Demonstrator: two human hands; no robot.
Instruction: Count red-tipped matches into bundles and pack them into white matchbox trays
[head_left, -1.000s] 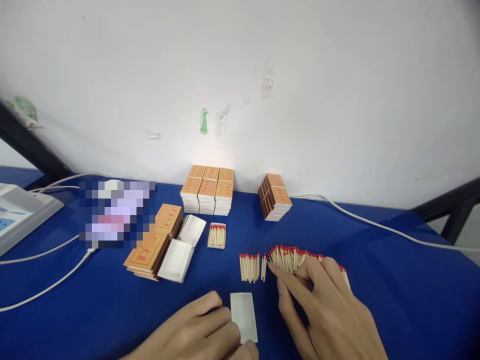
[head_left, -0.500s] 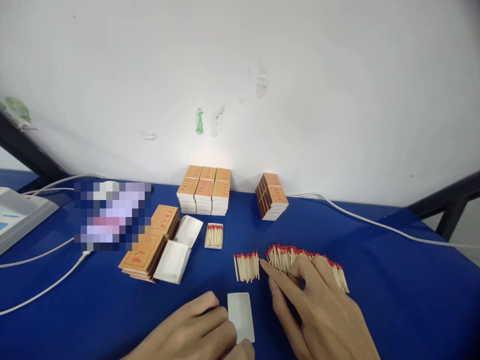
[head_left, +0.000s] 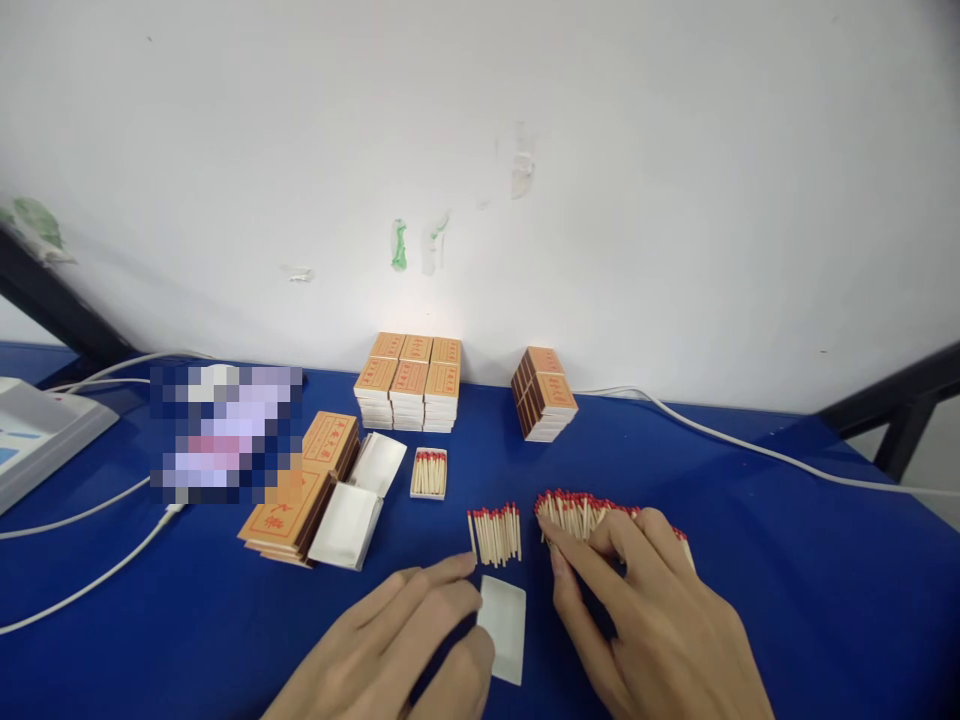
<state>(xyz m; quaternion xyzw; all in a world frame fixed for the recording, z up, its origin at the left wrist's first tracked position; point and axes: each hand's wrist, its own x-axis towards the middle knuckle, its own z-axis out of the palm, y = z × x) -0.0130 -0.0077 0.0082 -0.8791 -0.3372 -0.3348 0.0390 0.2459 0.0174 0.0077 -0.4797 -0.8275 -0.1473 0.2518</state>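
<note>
A pale matchbox tray (head_left: 502,632) lies bare on the blue table, its left edge beside the fingers of my left hand (head_left: 409,635). That hand's index finger stretches toward the lower left of a small group of red-headed matches (head_left: 496,536); its other fingers are bent, with a gap above the thumb. My right hand (head_left: 637,600) is over a larger row of matches (head_left: 574,512) and hides part of it. Its index fingertip touches the matches at the row's left end, and the thumb is slightly apart below. A filled matchbox tray (head_left: 429,474) stands behind the small group.
Flat orange matchbox sleeves (head_left: 321,460) are stacked at left, beside white empty trays (head_left: 345,525). Toward the wall stand stacked matchboxes (head_left: 409,380) and a smaller matchbox stack (head_left: 545,393). A white cable (head_left: 720,432) runs along the right; a blurred-out object (head_left: 225,430) lies left.
The pale tray has shifted right and turned slightly. My left hand has moved up and right, its index finger extending. My right hand has moved right, from beside the small group onto the larger row.
</note>
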